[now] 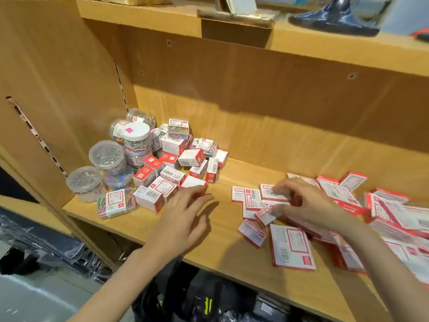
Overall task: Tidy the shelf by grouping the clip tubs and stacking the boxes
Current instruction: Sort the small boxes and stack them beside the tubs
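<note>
The wooden shelf [222, 249] carries everything. Against its left wall stand the round clear clip tubs [107, 154], with a heap of small red-and-white boxes [173, 175] just right of them. Flatter red-and-white boxes [380, 212] lie scattered toward the shelf's right end; the largest flat box [291, 247] lies near the front edge. The left hand [183, 214], fingers straight and spread, reaches to the heap's near edge. The right hand [301, 201] is blurred; its curled fingers seem to pinch a small flat box [265, 214].
</note>
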A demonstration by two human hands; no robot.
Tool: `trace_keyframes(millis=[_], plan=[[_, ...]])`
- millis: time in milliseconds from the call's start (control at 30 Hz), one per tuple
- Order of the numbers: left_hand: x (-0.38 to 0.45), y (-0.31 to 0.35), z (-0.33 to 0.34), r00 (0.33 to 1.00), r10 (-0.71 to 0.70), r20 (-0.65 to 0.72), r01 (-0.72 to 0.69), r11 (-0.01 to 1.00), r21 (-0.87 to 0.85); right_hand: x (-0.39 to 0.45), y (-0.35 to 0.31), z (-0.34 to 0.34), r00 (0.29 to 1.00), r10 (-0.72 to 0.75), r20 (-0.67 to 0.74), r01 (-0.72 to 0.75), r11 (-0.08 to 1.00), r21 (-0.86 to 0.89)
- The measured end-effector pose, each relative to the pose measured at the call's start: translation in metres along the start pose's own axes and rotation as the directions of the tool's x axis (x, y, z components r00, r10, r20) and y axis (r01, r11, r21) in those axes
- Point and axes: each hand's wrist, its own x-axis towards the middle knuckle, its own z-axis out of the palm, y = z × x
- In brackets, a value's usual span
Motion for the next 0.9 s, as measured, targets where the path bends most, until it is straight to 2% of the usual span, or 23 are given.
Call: trace_keyframes(millis=[100, 167, 233, 300, 433, 500, 567, 667, 733, 767, 833, 867, 900], plan=[[0.016, 0.017, 0.020, 0.979, 0.133, 0.154, -0.129, 0.991, -0.036, -0.038, 0.018, 0.011, 0.993, 0.024, 0.118, -0.022, 1.000, -0.021], [0.024, 0.031, 0.035, 0.932, 0.239, 0.271, -0.245, 0.970, -0.013, -0.058, 0.028, 0.026, 0.976, 0.047, 0.213, 0.002, 0.974, -0.225], [0.032, 0.045, 0.043, 0.889, 0.226, 0.399, -0.250, 0.968, 0.008, -0.073, 0.036, 0.037, 0.969, 0.065, 0.239, 0.017, 0.945, -0.326], [0.040, 0.051, 0.049, 0.855, 0.173, 0.489, -0.229, 0.972, 0.058, -0.083, 0.043, 0.035, 0.984, 0.061, 0.168, -0.007, 0.951, -0.309], [0.057, 0.046, 0.059, 0.868, 0.120, 0.483, -0.122, 0.992, -0.027, -0.100, 0.065, 0.021, 0.995, -0.061, -0.074, 0.048, 0.984, -0.174], [0.064, 0.044, 0.060, 0.895, 0.091, 0.436, -0.061, 0.995, -0.082, -0.106, 0.075, 0.019, 0.980, -0.120, -0.161, 0.080, 0.968, -0.236], [0.070, 0.048, 0.059, 0.922, 0.077, 0.379, -0.027, 0.991, -0.134, -0.108, 0.082, 0.016, 0.979, -0.113, -0.171, 0.055, 0.948, -0.313], [0.076, 0.055, 0.061, 0.959, 0.081, 0.273, -0.049, 0.991, -0.123, -0.108, 0.088, 0.009, 0.982, -0.023, -0.188, -0.035, 0.953, -0.302], [0.082, 0.063, 0.063, 0.970, 0.111, 0.215, -0.086, 0.989, -0.123, -0.109, 0.093, -0.001, 0.974, 0.072, -0.216, -0.112, 0.977, -0.181], [0.087, 0.068, 0.064, 0.969, 0.134, 0.208, -0.107, 0.985, -0.135, -0.108, 0.092, -0.009, 0.948, 0.130, -0.289, -0.154, 0.986, -0.059], [0.099, 0.080, 0.070, 0.959, 0.177, 0.222, -0.144, 0.977, -0.159, -0.098, 0.093, -0.025, 0.847, 0.221, -0.484, -0.189, 0.975, 0.116], [0.106, 0.087, 0.074, 0.952, 0.198, 0.233, -0.162, 0.973, -0.163, -0.089, 0.093, -0.030, 0.818, 0.279, -0.504, -0.232, 0.960, 0.157], [0.113, 0.095, 0.079, 0.943, 0.219, 0.253, -0.182, 0.970, -0.161, -0.080, 0.092, -0.031, 0.816, 0.356, -0.455, -0.301, 0.934, 0.192]])
